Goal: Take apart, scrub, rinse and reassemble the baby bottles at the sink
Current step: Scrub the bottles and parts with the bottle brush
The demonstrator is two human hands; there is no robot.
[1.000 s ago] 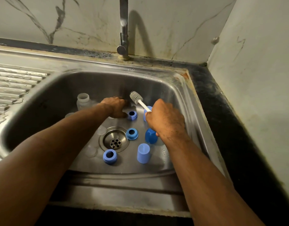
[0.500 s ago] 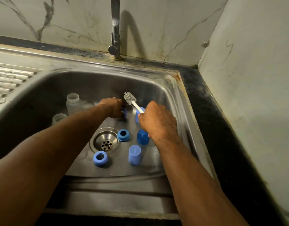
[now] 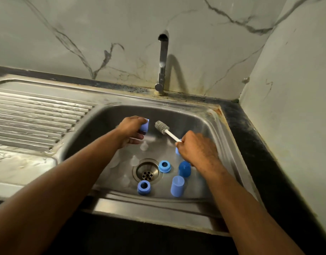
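My left hand [image 3: 131, 128] grips a light blue bottle cap [image 3: 144, 125] lifted above the sink floor. My right hand [image 3: 197, 149] holds the white handle of a bottle brush [image 3: 162, 127], its grey bristle head pointing at the cap, a small gap apart. On the sink floor lie two blue collar rings [image 3: 164, 166] [image 3: 144, 187], a dark blue cap [image 3: 184, 169], a light blue cap [image 3: 177, 186] and several clear nipples [image 3: 144, 146] near the drain [image 3: 147, 172]. Another blue piece [image 3: 177, 151] is partly hidden under my right hand.
The steel sink basin [image 3: 204, 122] has a ribbed drainboard [image 3: 35, 118] on its left. A tap [image 3: 163, 57] stands behind the basin, with no water running. A dark counter [image 3: 250, 137] and marble-patterned walls close in on the right.
My left hand has picked a blue cap off the sink floor and raised it toward the brush head. The view has tilted up, and the clear bottles on the left are out of sight.
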